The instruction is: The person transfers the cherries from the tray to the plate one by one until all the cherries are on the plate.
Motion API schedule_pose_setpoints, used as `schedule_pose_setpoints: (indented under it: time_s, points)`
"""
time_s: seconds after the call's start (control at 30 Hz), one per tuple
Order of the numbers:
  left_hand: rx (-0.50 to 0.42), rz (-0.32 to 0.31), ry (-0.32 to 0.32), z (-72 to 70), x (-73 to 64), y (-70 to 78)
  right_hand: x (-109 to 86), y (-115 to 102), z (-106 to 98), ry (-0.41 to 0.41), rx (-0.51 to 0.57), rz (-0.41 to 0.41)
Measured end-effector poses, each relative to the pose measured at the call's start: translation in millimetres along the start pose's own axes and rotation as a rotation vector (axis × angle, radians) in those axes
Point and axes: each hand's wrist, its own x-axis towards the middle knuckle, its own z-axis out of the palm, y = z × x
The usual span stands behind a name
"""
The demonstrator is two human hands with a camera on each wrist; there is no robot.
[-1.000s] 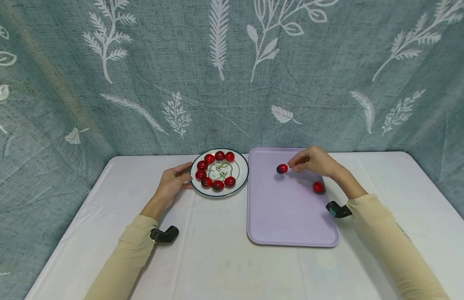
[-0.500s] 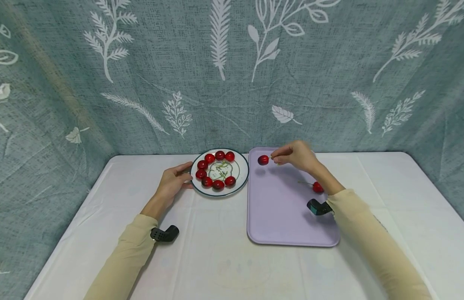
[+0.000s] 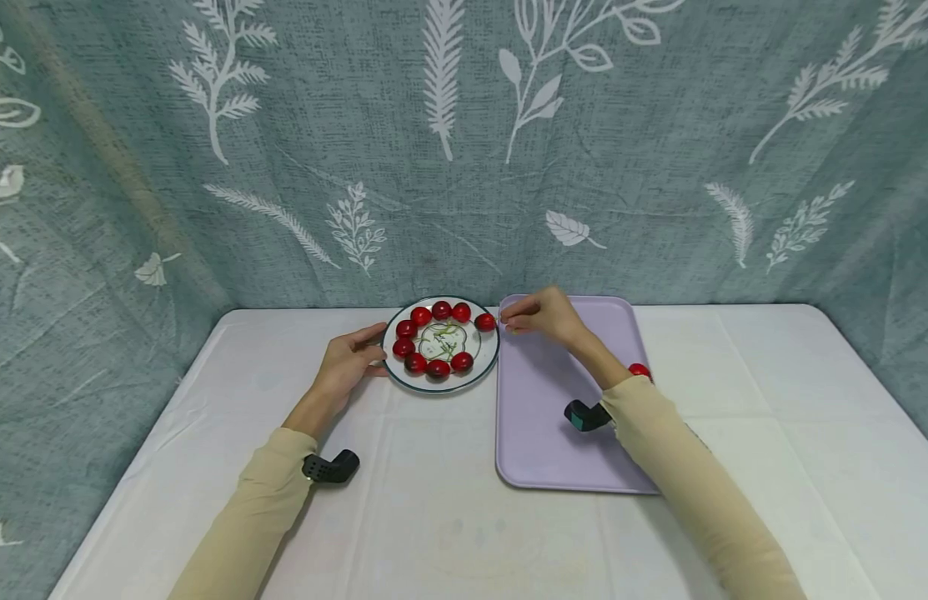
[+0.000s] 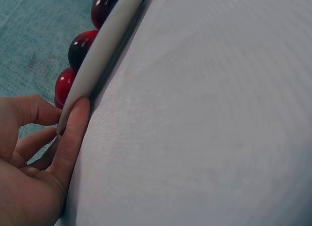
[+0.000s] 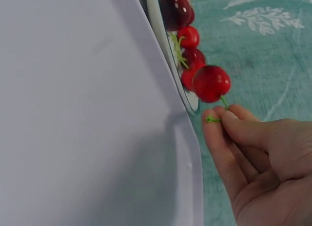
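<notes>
My right hand pinches the green stem of a red cherry between thumb and fingertips. In the head view that cherry overlaps the right rim of a white plate with a dark edge. Several cherries lie in an open ring on the plate, their green stems turned inward. My left hand grips the plate's left rim, with one finger against its underside in the left wrist view.
A lilac tray lies right of the plate, its left edge close beside it. One more cherry shows at the tray's right side, partly hidden by my right forearm. A patterned green curtain stands behind the white-covered table.
My right hand has carried the cherry leftward across the tray, up to the plate's right rim. The left hand has stayed at the plate, which has not visibly moved.
</notes>
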Motion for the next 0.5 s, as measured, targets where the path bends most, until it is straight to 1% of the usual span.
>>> schedule_pose_setpoints:
  time_s: [0.17,0.27,0.37,0.5]
  points:
    - [0.009,0.004,0.006,-0.7,0.1,-0.4,5.3,1.7,11.0,0.004,0.043,0.009]
    - [0.012,0.005,0.006,-1.3,1.0,-1.3,8.2,3.0,15.7,0.021,0.034,0.02]
    - [0.01,0.007,0.001,-1.1,0.8,-1.4,11.0,3.9,19.7,0.055,0.019,0.053]
    - [0.004,0.006,0.003,0.0,-0.6,-0.7,14.7,3.5,25.9,0.102,0.054,0.102]
